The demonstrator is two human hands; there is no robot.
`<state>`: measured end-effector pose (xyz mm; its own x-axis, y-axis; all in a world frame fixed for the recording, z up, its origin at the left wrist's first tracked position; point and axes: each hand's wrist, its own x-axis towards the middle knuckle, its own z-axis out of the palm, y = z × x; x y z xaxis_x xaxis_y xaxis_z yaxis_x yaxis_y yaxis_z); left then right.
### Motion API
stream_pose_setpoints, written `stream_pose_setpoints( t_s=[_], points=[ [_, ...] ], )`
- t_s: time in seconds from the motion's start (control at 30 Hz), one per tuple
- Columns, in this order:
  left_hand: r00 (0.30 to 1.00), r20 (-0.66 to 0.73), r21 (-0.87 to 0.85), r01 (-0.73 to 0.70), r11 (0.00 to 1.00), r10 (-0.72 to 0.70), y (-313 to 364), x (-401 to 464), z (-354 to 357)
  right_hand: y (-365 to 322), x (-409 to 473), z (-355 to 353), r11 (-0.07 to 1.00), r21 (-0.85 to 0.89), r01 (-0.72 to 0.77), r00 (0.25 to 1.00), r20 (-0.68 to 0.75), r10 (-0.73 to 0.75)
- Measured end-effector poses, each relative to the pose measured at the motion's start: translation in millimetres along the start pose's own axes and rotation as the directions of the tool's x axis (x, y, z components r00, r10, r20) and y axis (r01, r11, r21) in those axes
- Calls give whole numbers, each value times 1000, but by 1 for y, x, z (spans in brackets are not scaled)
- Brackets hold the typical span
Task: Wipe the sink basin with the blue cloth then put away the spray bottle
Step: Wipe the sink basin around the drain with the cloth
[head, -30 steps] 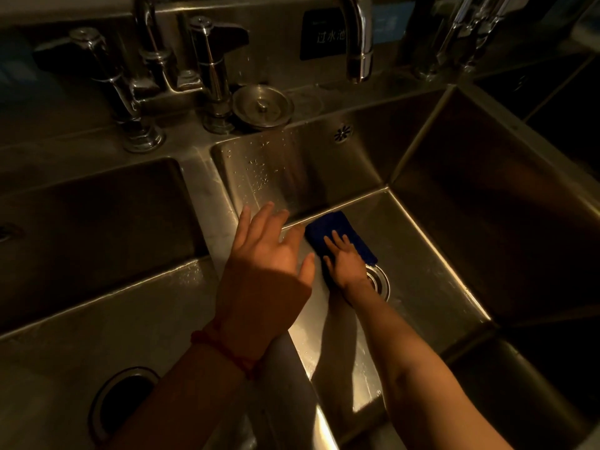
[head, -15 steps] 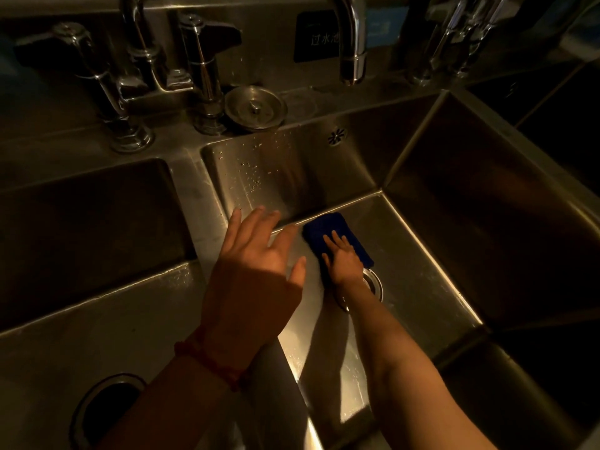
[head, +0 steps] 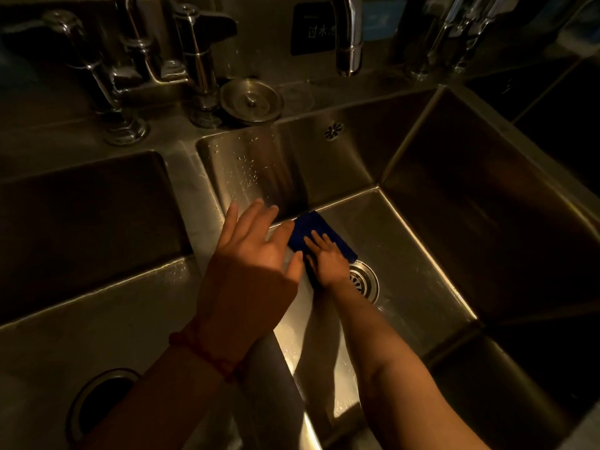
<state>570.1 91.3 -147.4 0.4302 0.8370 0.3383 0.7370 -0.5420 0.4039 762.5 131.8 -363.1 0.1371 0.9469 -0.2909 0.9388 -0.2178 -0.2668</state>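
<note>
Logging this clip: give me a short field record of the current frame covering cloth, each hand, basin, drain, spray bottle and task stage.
cloth: blue cloth flat on the basin floor, near the back-left corner
right hand: right hand pressing the cloth, fingers straight
left hand: left hand open above the divider, holding nothing
basin: middle sink basin, droplets on back wall
drain: drain strainer beside the right wrist
spray bottle: not in view
task stage: wiping under way

Cloth (head: 319, 234) on sink basin (head: 406, 254) floor, just behind drain (head: 365, 280).
Right hand (head: 328, 263) flat on cloth; left hand (head: 250, 271) over divider, left.
</note>
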Motion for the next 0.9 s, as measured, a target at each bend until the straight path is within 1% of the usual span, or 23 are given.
stream_pose_setpoints(
  t_s=[0.1, 0.2, 0.27, 0.37, 0.47, 0.53, 0.6, 0.7, 0.8, 0.9],
  points=[
    [1000, 0, -5, 3, 1000, -3, 0, -1, 0, 11, 8, -4, 995, 33, -96, 994, -46, 98],
    [1000, 0, 16, -2, 1000, 2, 0, -1, 1, 14, 13, -8, 985, 59, -163, 985, -49, 166],
    [1000, -3, 33, -7, 999, 7, 1, -1, 2, 9, 11, -5, 985, 75, -156, 985, -57, 161],
    [1000, -7, 36, -6, 999, 6, 2, 0, 1, 2, 4, 3, 995, 68, -77, 996, -32, 80],
    [1000, -9, 27, 4, 1000, -4, 2, 0, 0, 7, 2, 3, 1000, 5, 12, 1000, -6, -12],
    [1000, 5, 19, 17, 1000, -17, 1, 0, -1, 12, 4, 1, 998, -47, 39, 999, 6, -39],
    [999, 24, 13, 22, 1000, -23, 0, 0, -1, 17, 6, 0, 998, -58, 16, 1000, -3, -16],
    [999, 41, 6, 24, 1000, -25, 1, 0, -2, 23, 10, -3, 997, -17, -77, 996, -49, 76],
    [999, 41, 7, 22, 1000, -23, 2, 0, -2, 18, 12, -5, 988, 18, -151, 987, -61, 151],
    [999, 40, 22, 21, 1000, -21, 3, 1, -2, 4, 6, 3, 990, 53, -130, 989, -57, 133]
  ],
)
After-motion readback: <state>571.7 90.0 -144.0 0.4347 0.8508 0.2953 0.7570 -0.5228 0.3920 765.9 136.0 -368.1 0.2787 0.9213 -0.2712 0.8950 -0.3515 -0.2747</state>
